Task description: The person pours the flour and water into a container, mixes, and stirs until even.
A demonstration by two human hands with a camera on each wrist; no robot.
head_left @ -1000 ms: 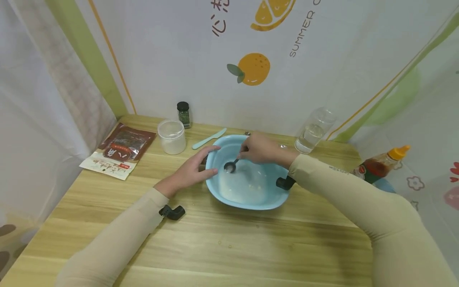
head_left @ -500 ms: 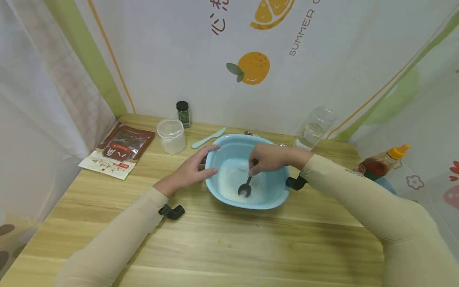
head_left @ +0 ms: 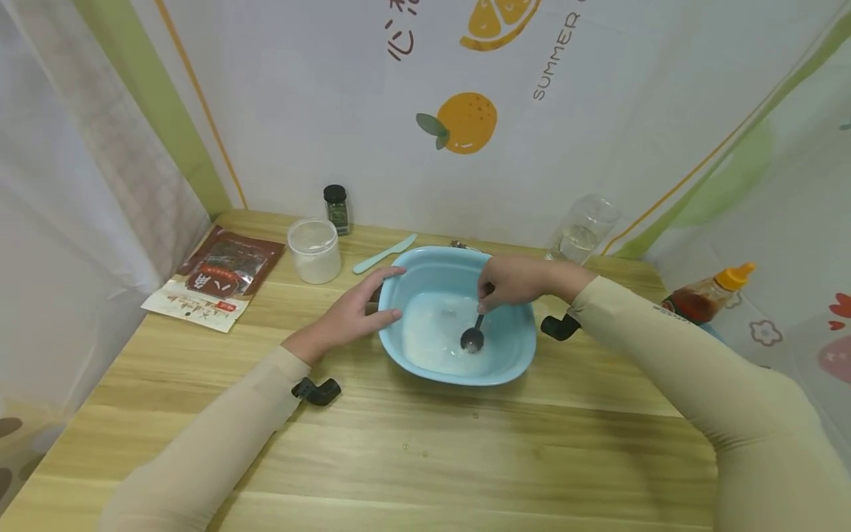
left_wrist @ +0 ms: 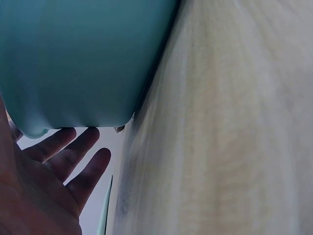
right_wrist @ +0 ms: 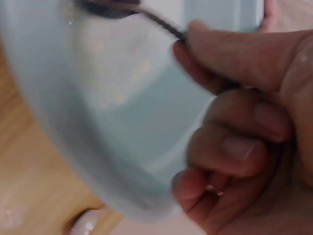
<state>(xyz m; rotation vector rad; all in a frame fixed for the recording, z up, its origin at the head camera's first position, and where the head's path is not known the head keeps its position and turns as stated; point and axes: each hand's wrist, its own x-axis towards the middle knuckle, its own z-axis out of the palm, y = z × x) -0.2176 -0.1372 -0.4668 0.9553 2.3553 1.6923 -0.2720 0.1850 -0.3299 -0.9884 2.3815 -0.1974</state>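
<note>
A light blue basin [head_left: 521,362] stands on the wooden table with a shallow layer of milky white liquid [head_left: 432,325] inside. At its left side my left hand [head_left: 349,312] holds the rim, with thumb and forefinger over the edge. In the left wrist view the other fingers [left_wrist: 73,152] reach against the outer wall. My right hand [head_left: 515,282] reaches over the basin and pinches the handle of a dark spoon [head_left: 472,340]. The spoon's bowl is low in the basin, at the white liquid. The right wrist view shows the remaining fingers [right_wrist: 234,147] curled into the palm.
Behind the basin are a pale green knife [head_left: 384,254], a white-filled jar [head_left: 314,251] and a black-capped spice jar [head_left: 336,210]. A brown packet [head_left: 219,277] lies left. A glass of clear liquid [head_left: 580,238] and an orange-capped sauce bottle [head_left: 708,294] stand right.
My right hand has carried the spoon from the basin's left side down through the front and over to the right of its middle. My left hand has stayed at the rim.
</note>
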